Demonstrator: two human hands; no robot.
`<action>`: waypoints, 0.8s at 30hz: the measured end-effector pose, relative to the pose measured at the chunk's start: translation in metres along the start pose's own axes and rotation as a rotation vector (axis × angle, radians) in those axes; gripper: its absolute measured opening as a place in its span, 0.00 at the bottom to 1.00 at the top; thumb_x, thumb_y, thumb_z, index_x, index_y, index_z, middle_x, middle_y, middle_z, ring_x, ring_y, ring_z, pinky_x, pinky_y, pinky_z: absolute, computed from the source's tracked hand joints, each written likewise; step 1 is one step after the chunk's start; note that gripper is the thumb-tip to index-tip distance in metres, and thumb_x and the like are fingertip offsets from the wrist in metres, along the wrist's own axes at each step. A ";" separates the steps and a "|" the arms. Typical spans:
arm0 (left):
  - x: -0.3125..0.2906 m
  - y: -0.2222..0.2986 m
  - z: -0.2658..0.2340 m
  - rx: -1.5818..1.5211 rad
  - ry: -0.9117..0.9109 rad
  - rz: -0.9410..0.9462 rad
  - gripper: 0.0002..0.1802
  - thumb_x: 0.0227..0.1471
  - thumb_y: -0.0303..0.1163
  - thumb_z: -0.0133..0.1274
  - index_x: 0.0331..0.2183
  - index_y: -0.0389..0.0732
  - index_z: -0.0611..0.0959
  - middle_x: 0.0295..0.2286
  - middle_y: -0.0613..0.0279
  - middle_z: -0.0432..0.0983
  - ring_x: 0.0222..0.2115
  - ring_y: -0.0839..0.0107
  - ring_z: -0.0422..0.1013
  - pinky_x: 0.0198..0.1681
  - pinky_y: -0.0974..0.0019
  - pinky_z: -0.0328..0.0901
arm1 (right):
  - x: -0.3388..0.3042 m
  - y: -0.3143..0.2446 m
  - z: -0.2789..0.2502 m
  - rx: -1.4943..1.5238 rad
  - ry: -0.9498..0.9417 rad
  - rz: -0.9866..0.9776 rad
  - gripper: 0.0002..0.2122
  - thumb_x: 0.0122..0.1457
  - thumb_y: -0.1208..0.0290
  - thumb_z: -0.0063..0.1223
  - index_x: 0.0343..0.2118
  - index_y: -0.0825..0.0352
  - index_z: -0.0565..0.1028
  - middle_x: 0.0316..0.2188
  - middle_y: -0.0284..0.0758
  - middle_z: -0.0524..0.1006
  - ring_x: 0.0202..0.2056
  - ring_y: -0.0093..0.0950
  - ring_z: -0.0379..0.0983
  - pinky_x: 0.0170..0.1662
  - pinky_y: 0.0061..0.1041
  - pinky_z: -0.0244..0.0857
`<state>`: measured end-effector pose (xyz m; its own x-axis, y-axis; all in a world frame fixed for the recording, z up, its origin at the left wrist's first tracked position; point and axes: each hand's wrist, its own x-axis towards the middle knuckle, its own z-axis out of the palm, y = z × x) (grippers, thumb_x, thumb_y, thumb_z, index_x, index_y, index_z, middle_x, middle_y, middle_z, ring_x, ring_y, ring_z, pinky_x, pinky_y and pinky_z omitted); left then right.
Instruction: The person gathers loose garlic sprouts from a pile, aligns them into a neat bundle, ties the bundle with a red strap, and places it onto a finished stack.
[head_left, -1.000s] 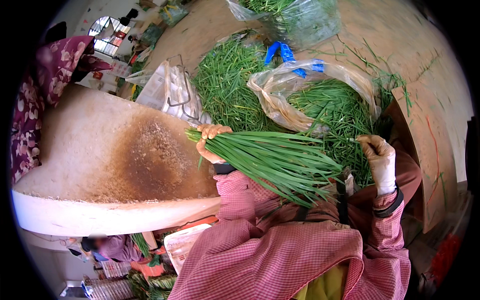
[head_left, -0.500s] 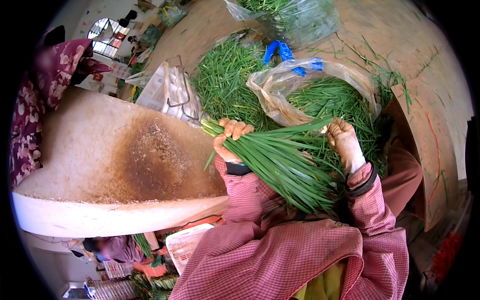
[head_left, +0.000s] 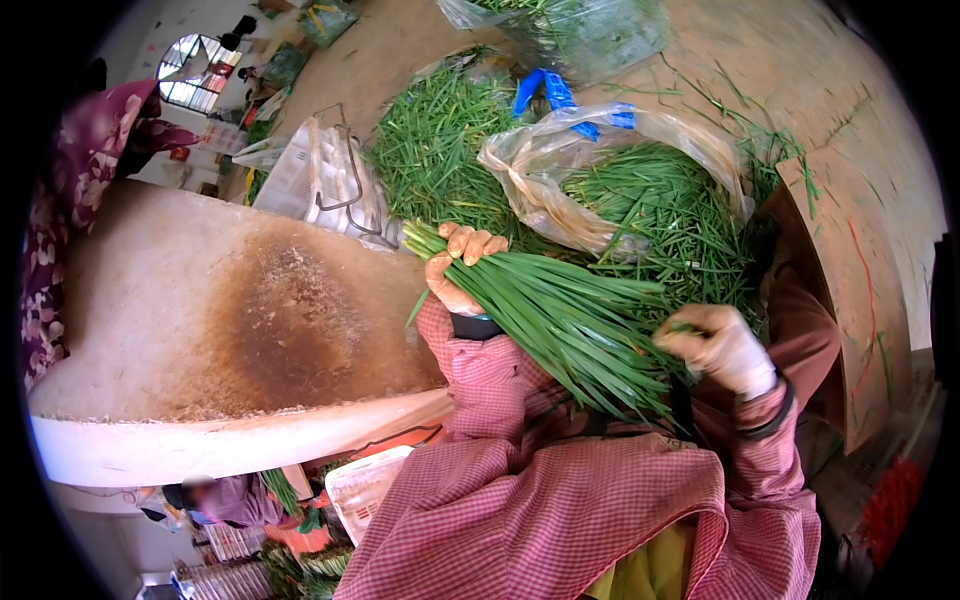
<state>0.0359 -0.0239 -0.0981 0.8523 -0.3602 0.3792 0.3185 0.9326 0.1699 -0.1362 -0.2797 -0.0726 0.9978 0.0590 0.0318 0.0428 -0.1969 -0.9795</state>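
Note:
A bunch of garlic chives [head_left: 560, 310] lies in my left hand [head_left: 464, 262], whose fingers wrap round it near the pale stem ends. The long flat green leaves fan out to the right, over my lap. My right hand [head_left: 715, 350] is beside the leaf tips, its fingers curled together and a little blurred. A bit of green shows at those fingers, too small to name. Both hands look gloved, in stained light gloves. Beyond the bunch sits an open clear plastic bag [head_left: 535, 195] holding loose green leaves [head_left: 640, 190].
To the left is a pale worktop [head_left: 150, 300] with a brown stained patch. White crates [head_left: 310, 185] stand behind it, beside a heap of green leaves [head_left: 440, 140]. A brown board [head_left: 850, 300] stands at the right. A person in a floral sleeve [head_left: 100, 160] is at far left.
My right hand has moved down and toward me, away from the upper leaves to beside the leaf tips. The left hand still grips the bunch in nearly the same place.

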 end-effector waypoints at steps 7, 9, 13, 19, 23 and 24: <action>0.004 -0.013 0.001 0.009 0.025 -0.064 0.14 0.39 0.26 0.47 0.35 0.44 0.71 0.23 0.72 0.65 0.24 0.77 0.61 0.36 0.68 0.57 | 0.035 0.004 0.028 0.650 0.140 0.144 0.10 0.56 0.65 0.48 0.25 0.66 0.73 0.15 0.25 0.71 0.15 0.13 0.63 0.16 0.10 0.54; 0.002 -0.001 0.001 0.071 0.001 -0.031 0.14 0.41 0.26 0.47 0.36 0.45 0.71 0.23 0.74 0.66 0.24 0.79 0.62 0.37 0.70 0.58 | 0.034 0.003 0.005 0.656 0.218 0.223 0.11 0.57 0.65 0.46 0.23 0.65 0.74 0.15 0.27 0.71 0.13 0.12 0.62 0.14 0.10 0.53; 0.002 0.003 0.002 0.055 0.001 -0.003 0.14 0.41 0.26 0.47 0.35 0.44 0.71 0.23 0.74 0.66 0.24 0.79 0.62 0.38 0.70 0.58 | -0.005 0.017 0.014 0.246 -0.031 0.354 0.11 0.52 0.67 0.55 0.31 0.72 0.76 0.13 0.32 0.73 0.11 0.17 0.65 0.15 0.16 0.59; 0.002 -0.009 -0.002 0.055 0.021 -0.047 0.14 0.41 0.26 0.47 0.36 0.45 0.71 0.24 0.73 0.66 0.24 0.78 0.62 0.38 0.69 0.57 | 0.011 0.035 0.053 0.338 0.078 0.325 0.11 0.50 0.68 0.57 0.32 0.72 0.74 0.14 0.27 0.69 0.12 0.15 0.62 0.15 0.14 0.58; 0.003 0.008 0.005 0.077 0.054 0.032 0.15 0.40 0.25 0.46 0.35 0.45 0.71 0.24 0.72 0.66 0.25 0.77 0.62 0.38 0.67 0.58 | 0.017 0.022 0.016 0.861 0.334 0.202 0.10 0.57 0.62 0.46 0.26 0.63 0.72 0.09 0.21 0.61 0.10 0.12 0.50 0.14 0.12 0.43; 0.003 0.016 0.005 0.078 0.077 0.060 0.15 0.39 0.25 0.46 0.35 0.45 0.71 0.24 0.72 0.66 0.25 0.77 0.62 0.38 0.67 0.58 | 0.016 0.023 0.004 0.969 0.392 0.155 0.10 0.58 0.62 0.44 0.25 0.62 0.71 0.09 0.20 0.58 0.10 0.12 0.48 0.15 0.13 0.42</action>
<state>0.0412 -0.0106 -0.0894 0.8990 -0.2984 0.3207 0.2354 0.9465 0.2208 -0.1197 -0.2796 -0.0955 0.9430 -0.2547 -0.2142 0.0270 0.7002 -0.7134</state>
